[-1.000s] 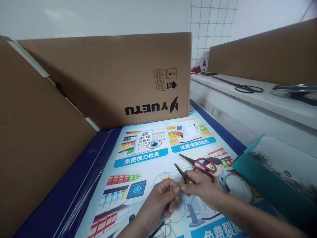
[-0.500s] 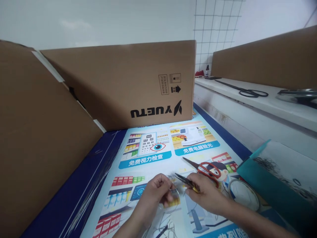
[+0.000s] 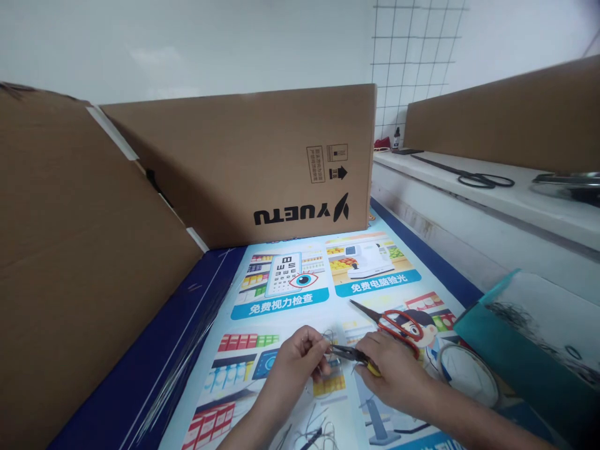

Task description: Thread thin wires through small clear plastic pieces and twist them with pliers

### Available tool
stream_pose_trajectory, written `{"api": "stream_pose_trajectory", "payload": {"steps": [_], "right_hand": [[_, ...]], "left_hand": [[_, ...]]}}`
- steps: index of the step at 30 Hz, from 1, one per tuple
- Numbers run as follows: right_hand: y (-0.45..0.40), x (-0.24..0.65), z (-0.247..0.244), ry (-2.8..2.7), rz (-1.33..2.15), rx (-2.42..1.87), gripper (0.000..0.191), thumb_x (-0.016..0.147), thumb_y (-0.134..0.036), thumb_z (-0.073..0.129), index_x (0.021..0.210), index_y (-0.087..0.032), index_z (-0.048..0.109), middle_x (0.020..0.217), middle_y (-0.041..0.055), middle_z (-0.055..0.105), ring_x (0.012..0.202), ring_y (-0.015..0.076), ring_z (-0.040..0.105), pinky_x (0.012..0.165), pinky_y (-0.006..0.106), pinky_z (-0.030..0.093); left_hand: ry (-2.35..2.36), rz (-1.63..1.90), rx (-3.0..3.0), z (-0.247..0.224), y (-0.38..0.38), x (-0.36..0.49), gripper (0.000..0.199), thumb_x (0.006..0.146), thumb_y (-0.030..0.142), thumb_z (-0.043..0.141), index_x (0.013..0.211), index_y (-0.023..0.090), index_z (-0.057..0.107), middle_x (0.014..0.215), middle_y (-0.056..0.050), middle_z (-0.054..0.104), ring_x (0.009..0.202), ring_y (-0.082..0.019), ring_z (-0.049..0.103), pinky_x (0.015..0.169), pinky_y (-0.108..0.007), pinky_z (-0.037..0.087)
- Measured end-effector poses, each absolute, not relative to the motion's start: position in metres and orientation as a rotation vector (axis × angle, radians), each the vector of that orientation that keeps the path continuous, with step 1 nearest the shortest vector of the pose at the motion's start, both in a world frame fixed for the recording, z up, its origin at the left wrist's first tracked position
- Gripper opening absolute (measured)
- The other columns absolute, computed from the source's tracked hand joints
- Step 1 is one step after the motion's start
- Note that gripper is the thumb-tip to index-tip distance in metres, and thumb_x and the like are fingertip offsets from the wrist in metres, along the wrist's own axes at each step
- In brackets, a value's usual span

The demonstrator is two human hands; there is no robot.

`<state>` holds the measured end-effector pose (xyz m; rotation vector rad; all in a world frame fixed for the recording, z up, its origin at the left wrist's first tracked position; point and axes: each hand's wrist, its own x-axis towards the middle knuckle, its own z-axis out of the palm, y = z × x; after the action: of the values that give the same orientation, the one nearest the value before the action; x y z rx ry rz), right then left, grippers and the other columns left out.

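Observation:
My left hand [image 3: 304, 357] is closed in a pinch on a thin wire [image 3: 329, 336], part of which loops out beyond the fingertips. My right hand [image 3: 391, 369] wraps around a pair of needle-nose pliers [image 3: 350, 354] with dark jaws and a bit of yellow on the grips. The plier tips meet the wire close to my left fingertips; whether the jaws have closed on it is too small to tell. Just beyond my right hand lie red-handled scissors [image 3: 384, 317], blades pointing away to the left. Several loose wire pieces [image 3: 323, 432] lie below my hands.
A printed poster [image 3: 285, 322] covers the table. Cardboard panels [image 3: 225, 169] stand at the back and left. To the right are a teal box [image 3: 520, 356] with dark loops inside and a round pale object [image 3: 469, 375]. Black scissors [image 3: 482, 180] lie on a white ledge [image 3: 529, 197].
The pliers have moved left, and their tips now reach the wire at my left fingertips. The view has shifted slightly, so everything sits a little farther right.

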<state>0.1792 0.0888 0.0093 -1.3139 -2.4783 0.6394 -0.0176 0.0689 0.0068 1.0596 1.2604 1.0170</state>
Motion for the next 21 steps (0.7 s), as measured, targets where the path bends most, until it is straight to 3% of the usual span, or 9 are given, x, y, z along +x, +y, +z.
{"api": "stream_pose_trajectory", "payload": {"steps": [21], "right_hand": [[0.0919,0.1805,0.0035,-2.468,0.671,-1.282,0.011,0.079,-0.023,0.051,0.087,-0.020,0.058,0.087,0.0036,0.062,0.083,0.0182,0.056,0.071,0.025,0.038]], "left_hand": [[1.312,1.088,1.144,0.0042,0.0677,-0.0152,0.018,0.079,0.034,0.057,0.074,0.018,0.050,0.057,0.000,0.064,0.051,-0.011,0.053,0.051,-0.022,0.044]]}}
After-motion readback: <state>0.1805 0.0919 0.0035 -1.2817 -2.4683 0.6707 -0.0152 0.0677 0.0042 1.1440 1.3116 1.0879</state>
